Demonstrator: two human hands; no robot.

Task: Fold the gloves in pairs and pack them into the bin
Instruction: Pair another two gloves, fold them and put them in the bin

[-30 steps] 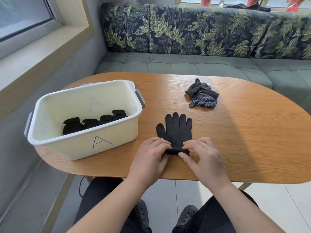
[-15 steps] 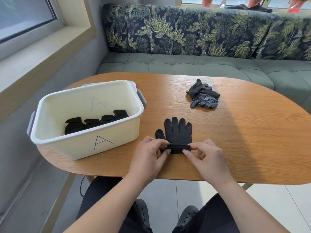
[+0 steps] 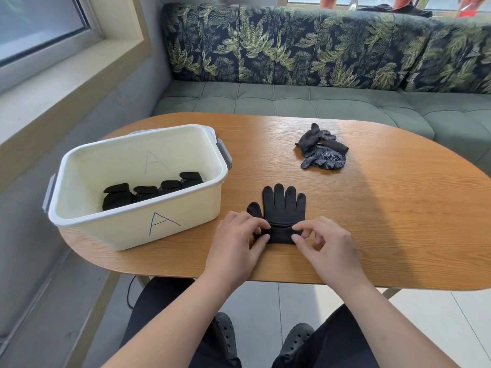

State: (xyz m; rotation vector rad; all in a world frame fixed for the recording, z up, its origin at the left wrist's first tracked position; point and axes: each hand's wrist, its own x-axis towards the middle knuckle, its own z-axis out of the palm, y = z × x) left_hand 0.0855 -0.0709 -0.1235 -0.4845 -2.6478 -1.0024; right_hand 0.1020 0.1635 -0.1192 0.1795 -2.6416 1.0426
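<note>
A black glove pair [image 3: 283, 211] lies flat on the wooden table [image 3: 372, 221], fingers pointing away from me, its cuff folded up over the palm. My left hand [image 3: 236, 243] pinches the left end of the folded cuff. My right hand [image 3: 325, 241] pinches the right end. A cream bin [image 3: 138, 216] marked "A" stands at the left and holds several folded black gloves [image 3: 151, 191]. Two loose black dotted gloves [image 3: 321, 151] lie in a heap farther back on the right.
A green bench with leaf-print cushions [image 3: 318, 49] runs behind the table. A window sill [image 3: 53, 83] lies along the left wall. The table's near edge is just below my hands, with my knees and shoes under it.
Both hands have rolled the cuff away from me, up over the glove's palm, so the glove looks shorter. The bin and the loose gloves have not moved.
</note>
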